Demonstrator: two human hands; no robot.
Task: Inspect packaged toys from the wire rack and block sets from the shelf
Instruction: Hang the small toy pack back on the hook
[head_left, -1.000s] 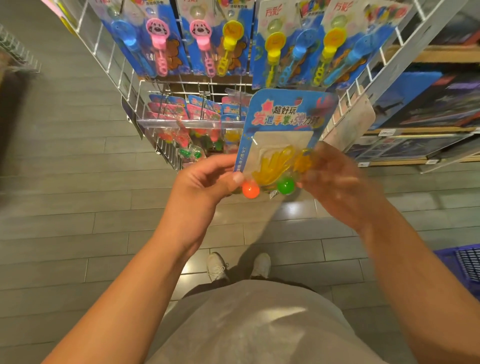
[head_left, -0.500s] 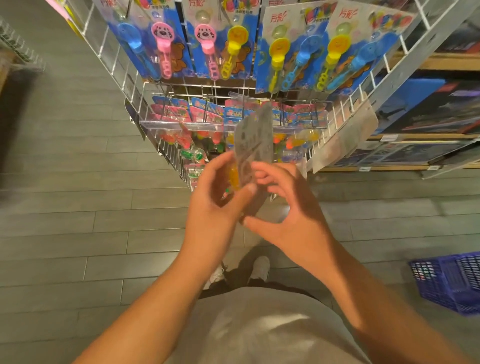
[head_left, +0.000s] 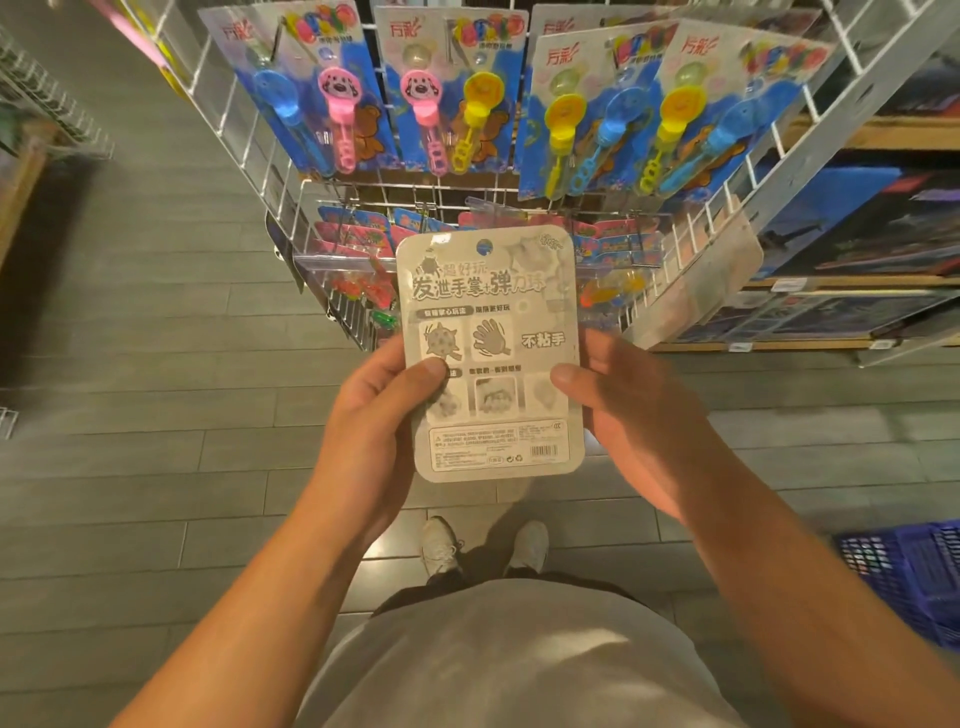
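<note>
A carded toy package (head_left: 491, 353) is held upright in front of me, its grey printed back with pictures and a barcode facing the camera. My left hand (head_left: 374, 431) grips its left edge, thumb on the card. My right hand (head_left: 623, 415) grips its right edge, thumb pressed on the card face. Behind it stands the white wire rack (head_left: 291, 208), hung with blue-carded bubble wand toys (head_left: 441, 88) above and a row of small carded toys (head_left: 358, 244) below. The package's toy side is hidden.
Wooden shelves (head_left: 862, 135) with dark boxed sets (head_left: 852, 228) run along the right. A blue plastic basket (head_left: 914, 577) sits on the grey plank floor at the lower right. Another wire rack (head_left: 47, 104) edges in at the far left. My shoes (head_left: 483, 545) are below the package.
The package has been turned over from its coloured front, through edge-on, to its grey back. Both hands have shifted to hold it by its two side edges.
</note>
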